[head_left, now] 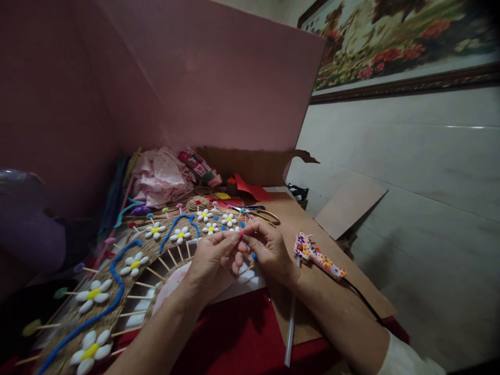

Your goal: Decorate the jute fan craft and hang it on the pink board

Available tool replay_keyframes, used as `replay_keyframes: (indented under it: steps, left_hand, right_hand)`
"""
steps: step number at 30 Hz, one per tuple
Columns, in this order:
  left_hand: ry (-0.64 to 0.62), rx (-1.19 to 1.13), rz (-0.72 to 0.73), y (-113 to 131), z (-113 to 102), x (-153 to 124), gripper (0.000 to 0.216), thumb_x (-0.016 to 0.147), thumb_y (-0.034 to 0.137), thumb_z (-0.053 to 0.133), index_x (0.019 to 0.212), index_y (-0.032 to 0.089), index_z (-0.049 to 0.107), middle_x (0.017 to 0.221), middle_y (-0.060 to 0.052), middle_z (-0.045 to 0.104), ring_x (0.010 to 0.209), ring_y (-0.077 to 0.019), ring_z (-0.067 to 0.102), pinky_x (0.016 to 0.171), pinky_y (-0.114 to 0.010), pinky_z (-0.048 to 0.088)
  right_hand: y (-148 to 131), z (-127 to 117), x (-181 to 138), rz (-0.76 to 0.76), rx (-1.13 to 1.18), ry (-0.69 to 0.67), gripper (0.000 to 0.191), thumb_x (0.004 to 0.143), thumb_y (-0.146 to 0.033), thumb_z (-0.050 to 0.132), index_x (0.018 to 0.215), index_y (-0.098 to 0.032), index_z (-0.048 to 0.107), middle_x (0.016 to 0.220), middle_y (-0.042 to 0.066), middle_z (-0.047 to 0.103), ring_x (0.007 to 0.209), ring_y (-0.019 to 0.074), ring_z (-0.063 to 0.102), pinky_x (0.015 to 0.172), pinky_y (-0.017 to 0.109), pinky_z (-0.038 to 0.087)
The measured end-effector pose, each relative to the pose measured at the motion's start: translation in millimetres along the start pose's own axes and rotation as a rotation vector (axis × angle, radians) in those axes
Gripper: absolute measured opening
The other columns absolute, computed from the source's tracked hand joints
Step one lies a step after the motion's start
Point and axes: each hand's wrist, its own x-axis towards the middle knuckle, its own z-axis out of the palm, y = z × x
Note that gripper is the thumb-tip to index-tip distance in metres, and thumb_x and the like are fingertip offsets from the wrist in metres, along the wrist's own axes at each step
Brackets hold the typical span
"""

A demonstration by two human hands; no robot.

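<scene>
Between the fingertips of both my hands is a tiny pink piece (241, 234), too small to make out in detail. My left hand (214, 255) pinches it with thumb and forefinger, the other fingers curled loosely. From the opposite side, the thumb and forefinger of my right hand (269, 252) close on it too. Beneath and to the left curves a twine-wrapped arch (152, 250) with thin wooden sticks. White flowers with yellow centres (94, 295) and a wavy blue strip (119, 291) decorate it. Small coloured tips cap the outer sticks. My hands hide the arch's right end.
A flower-patterned glue gun (320, 258) lies on cardboard (365, 286) at the right, a clear glue stick (291, 328) beside my right forearm. Behind the arch are gold-handled scissors (269, 215), red paper (253, 190), a twine ball (198, 203) and crumpled pink cloth (162, 174).
</scene>
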Motion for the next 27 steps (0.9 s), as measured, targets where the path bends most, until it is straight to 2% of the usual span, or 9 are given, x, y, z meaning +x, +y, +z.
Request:
replay_keyframes:
  steps: [7,16,20,27]
  left_hand:
    - [-0.010,-0.023,-0.030,-1.7,-1.7,0.0,0.015,0.071,0.018,0.068,0.074,0.007,0.059,0.062,-0.004,0.060,0.040,-0.0047,0.048,0.039,-0.014,0.039]
    - [-0.021,-0.036,-0.040,-2.7,-3.0,0.0,0.014,0.072,0.019,0.067,0.073,0.007,0.060,0.063,-0.005,0.062,0.041,-0.0064,0.051,0.041,-0.016,0.041]
    - [-0.034,-0.060,-0.034,-2.1,-1.1,-1.3,0.013,0.072,0.017,0.067,0.070,0.007,0.059,0.060,-0.004,0.061,0.040,-0.0061,0.051,0.043,-0.016,0.042]
    - [-0.012,-0.063,-0.048,-1.9,-0.4,-1.5,0.016,0.069,0.018,0.070,0.072,0.006,0.060,0.061,-0.005,0.061,0.041,-0.0070,0.052,0.041,-0.016,0.041]
  right_hand:
    - [-2.7,0.1,0.7,-0.116,-0.094,0.031,0.008,0.082,-0.012,0.055,0.079,-0.019,0.058,0.078,0.001,0.057,0.078,0.0141,0.055,0.085,0.034,0.041]
    - [-4.6,-1.2,-0.1,-0.136,-0.129,0.019,0.010,0.083,-0.011,0.054,0.080,-0.019,0.057,0.078,0.000,0.056,0.076,0.0131,0.053,0.074,0.029,0.042]
    - [-3.2,0.5,0.0,-0.071,-0.089,0.039,0.009,0.082,-0.012,0.055,0.078,-0.019,0.057,0.076,0.000,0.054,0.074,0.0129,0.052,0.070,0.027,0.042]
    - [-2.3,-0.1,-1.7,-0.041,-0.072,0.024,0.006,0.082,-0.015,0.055,0.079,-0.019,0.057,0.077,0.001,0.056,0.074,0.0140,0.054,0.073,0.030,0.042]
